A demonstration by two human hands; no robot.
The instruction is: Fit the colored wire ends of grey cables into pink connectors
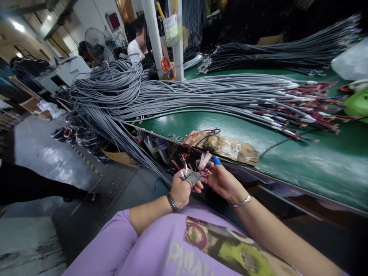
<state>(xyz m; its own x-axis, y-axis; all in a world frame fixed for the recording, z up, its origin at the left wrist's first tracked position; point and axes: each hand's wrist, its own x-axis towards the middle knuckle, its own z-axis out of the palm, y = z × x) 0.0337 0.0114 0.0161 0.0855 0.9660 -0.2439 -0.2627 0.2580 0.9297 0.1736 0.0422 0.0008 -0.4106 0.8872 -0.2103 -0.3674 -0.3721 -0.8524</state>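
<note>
My left hand [181, 191] is closed around several grey cables whose stripped ends [184, 163] show thin coloured wires and white wrapping. A dark covering sits on its thumb. My right hand [224, 182] is beside it, fingers bent at the fine wire strands [205, 173] that stick out from the left hand. Blue tape [217, 160] wraps one of its fingertips, and a pale covering [204, 160] is on another finger. The fingers of the right hand look pinched at the wires; exactly what they grip is too small to make out.
A thick bundle of grey cables [172, 94] lies along the green table [287, 168], its stripped ends at the right. A worn taped board [230, 147] is at the table edge. Black cables [273, 51] lie behind. A co-worker [134, 48] sits at the back; another person's leg [37, 188] is at left.
</note>
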